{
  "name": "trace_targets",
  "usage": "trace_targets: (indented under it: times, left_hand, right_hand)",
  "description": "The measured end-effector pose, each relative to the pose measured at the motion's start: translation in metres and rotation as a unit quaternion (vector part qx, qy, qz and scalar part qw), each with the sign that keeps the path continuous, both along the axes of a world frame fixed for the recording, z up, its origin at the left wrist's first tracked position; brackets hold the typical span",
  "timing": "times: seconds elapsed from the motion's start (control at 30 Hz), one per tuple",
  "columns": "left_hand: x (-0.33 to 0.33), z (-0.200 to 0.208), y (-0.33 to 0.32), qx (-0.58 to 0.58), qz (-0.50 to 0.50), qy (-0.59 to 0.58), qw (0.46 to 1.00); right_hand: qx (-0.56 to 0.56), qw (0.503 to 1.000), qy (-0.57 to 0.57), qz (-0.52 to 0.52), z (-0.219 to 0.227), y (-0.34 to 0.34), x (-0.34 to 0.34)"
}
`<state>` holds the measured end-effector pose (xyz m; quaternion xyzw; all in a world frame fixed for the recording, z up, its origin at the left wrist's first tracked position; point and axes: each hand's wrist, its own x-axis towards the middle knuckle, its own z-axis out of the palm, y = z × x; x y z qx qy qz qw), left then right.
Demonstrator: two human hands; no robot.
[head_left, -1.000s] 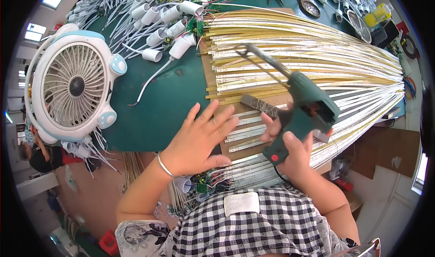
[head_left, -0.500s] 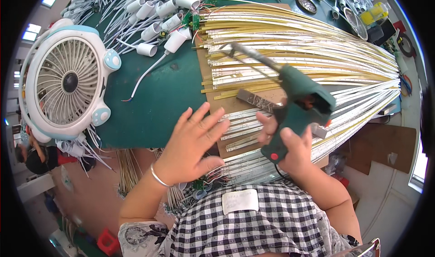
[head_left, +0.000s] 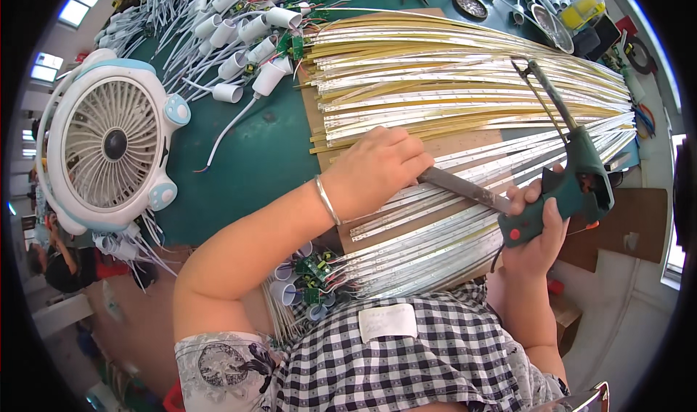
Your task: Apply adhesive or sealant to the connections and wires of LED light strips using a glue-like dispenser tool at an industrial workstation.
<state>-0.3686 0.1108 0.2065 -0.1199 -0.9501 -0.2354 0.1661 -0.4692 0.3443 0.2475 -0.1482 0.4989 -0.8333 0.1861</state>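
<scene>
Right between the two hands is a flat gray bar (head_left: 468, 188), slanting down from the left hand (head_left: 381, 169) to the right hand (head_left: 536, 230). One end goes in under the curled fingers of the left hand. The other end is by the fingertips of the right hand, and I can't tell if they pinch it or just touch it. The bar is over the thin white and yellow strips (head_left: 406, 71) spread on the bench (head_left: 254, 151).

The left hand is closed on its end of the bar, with its back facing up. The right hand is wrapped around the handle of a green soldering gun (head_left: 587, 169). The gun's long metal tip points away from the person and leans a little to the left, up over the strips. A black cord (head_left: 497, 259) hangs from the bottom of the handle.

Near the person's tummy, some little green boards (head_left: 312, 268) sit by the strips' near ends. A white fan (head_left: 115, 145) stands far over on the left.
</scene>
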Motion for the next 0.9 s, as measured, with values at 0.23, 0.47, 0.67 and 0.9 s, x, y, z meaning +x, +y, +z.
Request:
trace_targets:
  times: [0.23, 0.47, 0.67, 0.9]
  left_hand:
    - [0.041, 0.032, -0.017, -0.03, 0.04, -0.026, 0.998]
    - [0.072, 0.018, -0.031, -0.073, 0.098, -0.027, 0.992]
    - [0.08, 0.034, -0.019, -0.092, 0.094, 0.025, 0.991]
    - [0.117, 0.033, 0.0, -0.042, 0.01, -0.145, 0.988]
  right_hand:
    - [0.01, 1.0, 0.014, -0.016, 0.0, 0.001, 0.002]
    - [0.036, 0.997, -0.025, 0.07, 0.006, -0.013, 0.021]
    - [0.044, 0.985, -0.089, 0.14, -0.011, -0.034, 0.029]
    - [0.059, 0.985, -0.069, 0.149, -0.019, -0.035, 0.028]
